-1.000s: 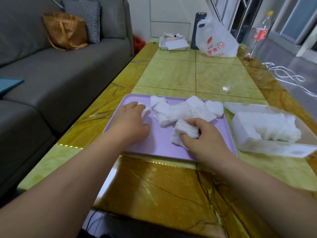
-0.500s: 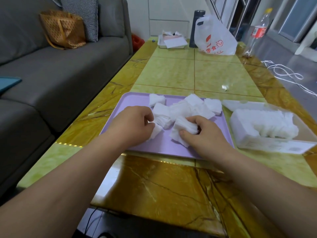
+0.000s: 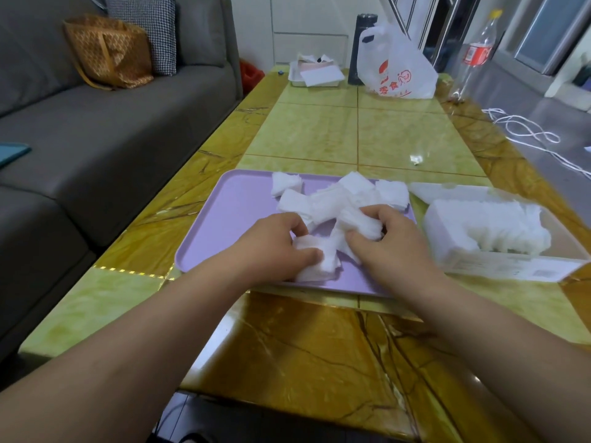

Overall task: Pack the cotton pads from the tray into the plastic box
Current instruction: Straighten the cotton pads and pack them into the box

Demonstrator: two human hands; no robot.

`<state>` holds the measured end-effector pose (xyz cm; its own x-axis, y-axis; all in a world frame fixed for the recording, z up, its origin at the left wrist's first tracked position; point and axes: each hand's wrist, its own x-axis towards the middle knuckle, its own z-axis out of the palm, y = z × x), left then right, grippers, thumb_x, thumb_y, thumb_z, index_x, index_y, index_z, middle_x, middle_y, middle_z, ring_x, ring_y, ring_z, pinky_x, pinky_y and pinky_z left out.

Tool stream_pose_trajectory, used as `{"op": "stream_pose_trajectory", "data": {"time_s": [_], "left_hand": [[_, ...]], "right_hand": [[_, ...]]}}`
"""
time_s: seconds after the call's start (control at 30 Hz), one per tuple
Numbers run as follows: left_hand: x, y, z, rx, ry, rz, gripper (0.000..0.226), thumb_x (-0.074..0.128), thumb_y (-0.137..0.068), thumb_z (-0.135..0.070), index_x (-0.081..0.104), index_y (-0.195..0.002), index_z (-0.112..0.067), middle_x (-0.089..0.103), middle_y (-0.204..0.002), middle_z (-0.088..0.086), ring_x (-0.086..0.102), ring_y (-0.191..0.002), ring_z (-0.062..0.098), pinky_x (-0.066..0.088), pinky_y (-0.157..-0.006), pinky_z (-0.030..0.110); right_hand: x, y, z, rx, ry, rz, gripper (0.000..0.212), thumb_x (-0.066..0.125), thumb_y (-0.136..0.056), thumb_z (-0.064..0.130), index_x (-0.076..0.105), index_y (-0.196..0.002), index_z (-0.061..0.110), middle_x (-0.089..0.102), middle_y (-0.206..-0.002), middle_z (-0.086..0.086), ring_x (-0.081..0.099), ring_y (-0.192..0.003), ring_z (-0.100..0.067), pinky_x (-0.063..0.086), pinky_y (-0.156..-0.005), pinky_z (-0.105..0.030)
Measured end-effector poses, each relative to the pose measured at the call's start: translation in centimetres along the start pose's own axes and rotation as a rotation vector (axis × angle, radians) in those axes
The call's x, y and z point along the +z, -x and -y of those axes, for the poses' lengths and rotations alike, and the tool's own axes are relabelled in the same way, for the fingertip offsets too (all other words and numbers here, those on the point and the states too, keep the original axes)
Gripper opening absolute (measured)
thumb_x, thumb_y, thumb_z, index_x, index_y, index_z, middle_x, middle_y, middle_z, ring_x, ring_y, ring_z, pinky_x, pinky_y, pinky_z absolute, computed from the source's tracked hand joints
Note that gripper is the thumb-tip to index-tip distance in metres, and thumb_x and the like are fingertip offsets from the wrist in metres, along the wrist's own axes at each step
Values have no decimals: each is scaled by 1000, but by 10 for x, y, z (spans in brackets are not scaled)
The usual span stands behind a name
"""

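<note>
A lilac tray (image 3: 230, 219) lies on the table in front of me with a loose heap of white cotton pads (image 3: 345, 195) across its far half. My left hand (image 3: 275, 244) is closed on a small bundle of pads (image 3: 316, 260) near the tray's front edge. My right hand (image 3: 387, 244) grips another stack of pads (image 3: 361, 225) right beside it; the two bundles touch. To the right of the tray stands the clear plastic box (image 3: 499, 270), holding a thick row of pads (image 3: 492, 225).
A grey sofa (image 3: 96, 123) runs along the table's left side. At the far end stand a white plastic bag (image 3: 399, 68), a dark flask (image 3: 363, 46), a small white tray (image 3: 315, 75) and a clear bottle (image 3: 476, 52). A white cable (image 3: 527, 132) trails off the right.
My left hand has slid from the tray's left part toward the middle, dragging pads with it until they meet the stack in my right hand. The right hand has stayed put on its stack.
</note>
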<state>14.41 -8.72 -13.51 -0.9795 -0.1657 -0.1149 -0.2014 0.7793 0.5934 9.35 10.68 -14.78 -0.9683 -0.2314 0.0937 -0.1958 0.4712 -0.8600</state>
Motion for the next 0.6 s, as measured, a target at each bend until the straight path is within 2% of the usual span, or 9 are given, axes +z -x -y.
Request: {"op": "stream_pose_trajectory", "data": {"time_s": [0.1,0.13,0.23,0.33,0.47,0.6], "left_hand": [[4,-2,-7,20,190,0,20,75,-89,-33,59,-96,-23,68,-76,1,74,-64,21,61,-61,37],[5,-2,-8,36,226,-8,18,74,-89,-30,59,-95,-22,68,-80,1,75,-65,22,61,-62,37],[2,-5,-8,142,98,-116,14,76,-86,-32,62,-88,-28,67,-90,-9,65,-75,9,49,-67,25],[-2,-6,-5,188,114,-165,6,74,-88,-31,68,-88,-30,69,-87,-12,58,-67,-3,44,-66,18],[-1,-5,2,182,49,-172,9,72,-90,-29,72,-98,-34,68,-84,-11,60,-70,3,50,-71,25],[3,-6,6,186,1,-139,12,72,-89,-31,71,-101,-31,67,-98,-12,59,-76,1,49,-74,27]], "right_hand": [[-7,-1,-1,-25,-21,-93,26,67,-91,19,59,-111,33,64,-103,15,61,-91,-5,41,-70,-8],[-9,-3,-2,-22,-29,-112,26,67,-91,18,61,-114,30,65,-108,9,62,-95,-10,41,-70,-8],[-12,-4,-7,0,-39,-126,26,68,-91,19,59,-113,29,65,-117,1,62,-102,-16,40,-71,-9],[-13,-4,-9,3,-43,-115,25,67,-92,18,57,-112,30,64,-117,1,61,-98,-13,39,-66,-5],[-13,-4,-8,2,-47,-117,26,67,-92,17,60,-116,25,63,-113,3,58,-87,0,41,-61,0],[-12,-2,-6,8,-93,-115,24,67,-93,15,62,-115,22,65,-103,9,59,-79,1,43,-59,-3]]}}
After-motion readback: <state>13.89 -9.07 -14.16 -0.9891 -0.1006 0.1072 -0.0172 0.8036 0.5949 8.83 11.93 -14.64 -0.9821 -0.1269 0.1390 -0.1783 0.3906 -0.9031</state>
